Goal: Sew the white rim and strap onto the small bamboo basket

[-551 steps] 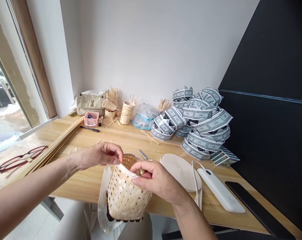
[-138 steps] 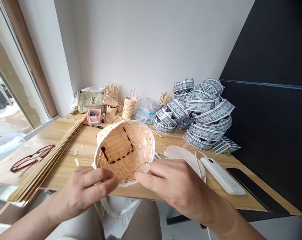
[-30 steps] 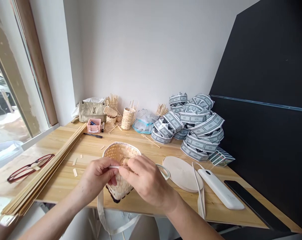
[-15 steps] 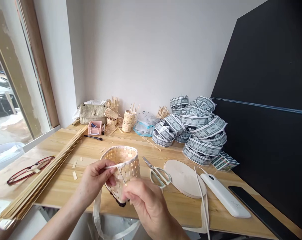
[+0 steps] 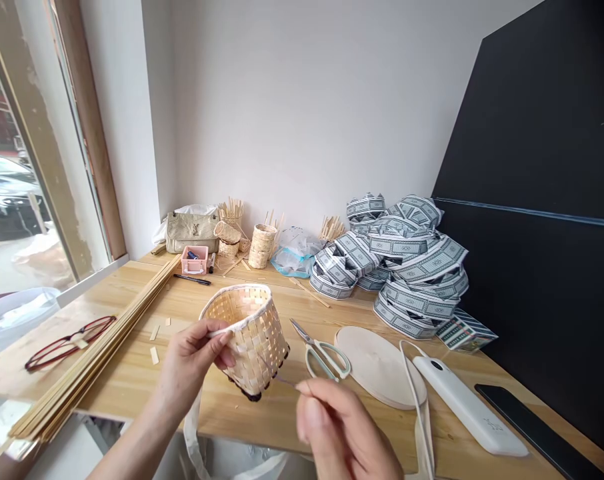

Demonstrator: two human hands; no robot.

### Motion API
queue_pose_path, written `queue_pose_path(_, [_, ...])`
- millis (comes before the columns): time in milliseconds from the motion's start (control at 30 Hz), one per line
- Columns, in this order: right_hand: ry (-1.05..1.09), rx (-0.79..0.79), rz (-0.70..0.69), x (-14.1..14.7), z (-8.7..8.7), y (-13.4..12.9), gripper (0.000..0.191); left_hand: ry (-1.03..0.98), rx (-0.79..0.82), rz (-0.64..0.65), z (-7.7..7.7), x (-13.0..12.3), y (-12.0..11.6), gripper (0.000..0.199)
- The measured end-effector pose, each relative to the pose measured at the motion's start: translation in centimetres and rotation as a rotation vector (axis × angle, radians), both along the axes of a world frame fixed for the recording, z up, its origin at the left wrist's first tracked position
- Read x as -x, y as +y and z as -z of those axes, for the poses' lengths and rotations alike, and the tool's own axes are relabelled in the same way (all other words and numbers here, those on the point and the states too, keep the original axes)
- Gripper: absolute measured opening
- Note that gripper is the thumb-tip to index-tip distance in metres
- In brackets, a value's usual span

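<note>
My left hand (image 5: 202,350) pinches the near-left rim of a small woven basket (image 5: 255,347), thumb and fingers closed over the white cloth tape that binds its edge. The basket tilts, and a dark trim runs round its bottom. From under my left hand a loose length of white tape (image 5: 192,430) hangs past the table edge. My right hand (image 5: 342,427) is closed low and to the right of the basket, fingertips pinching a thin thread (image 5: 286,382) that runs toward the basket wall. Whether a needle is in those fingers cannot be made out.
Scissors (image 5: 322,353) and a flat roll of cream tape (image 5: 377,367) lie right of the basket, beside a white power bank (image 5: 469,407). Long wooden strips (image 5: 97,347) and red glasses (image 5: 69,343) are left. Patterned ribbon rolls (image 5: 407,267) pile up behind.
My right hand has moved right and down, away from the rim, drawing the thread out. The basket has tilted, its bottom swinging right, while my left hand keeps its grip.
</note>
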State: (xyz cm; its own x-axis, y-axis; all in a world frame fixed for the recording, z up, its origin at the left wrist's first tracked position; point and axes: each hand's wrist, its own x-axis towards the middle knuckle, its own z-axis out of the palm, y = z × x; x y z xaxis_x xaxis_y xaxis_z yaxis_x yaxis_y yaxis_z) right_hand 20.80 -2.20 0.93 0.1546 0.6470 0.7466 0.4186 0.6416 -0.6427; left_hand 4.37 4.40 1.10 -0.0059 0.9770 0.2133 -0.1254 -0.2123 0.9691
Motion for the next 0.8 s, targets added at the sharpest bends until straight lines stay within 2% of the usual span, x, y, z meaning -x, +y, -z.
queue_pose_path(133, [-0.226,0.001,-0.018,0.9,-1.1,1.4,0.018,-0.070,0.004,0.041,0.1,-0.2,-0.4,0.021])
queue_pose_path(267, [-0.372,-0.034,0.087,1.8,-1.0,2.5,0.022,-0.086,0.006,0.049,-0.1,-0.3,-0.8,0.020])
queue_pose_path(433, [-0.454,-0.122,0.063,2.2,-0.5,2.7,0.030,-0.066,0.004,0.038,-0.2,-0.3,-0.9,0.021])
queue_pose_path(800, [-0.521,-0.132,0.043,1.9,-0.5,2.8,0.034,-0.066,0.002,0.053,-0.1,-0.3,-1.1,0.019])
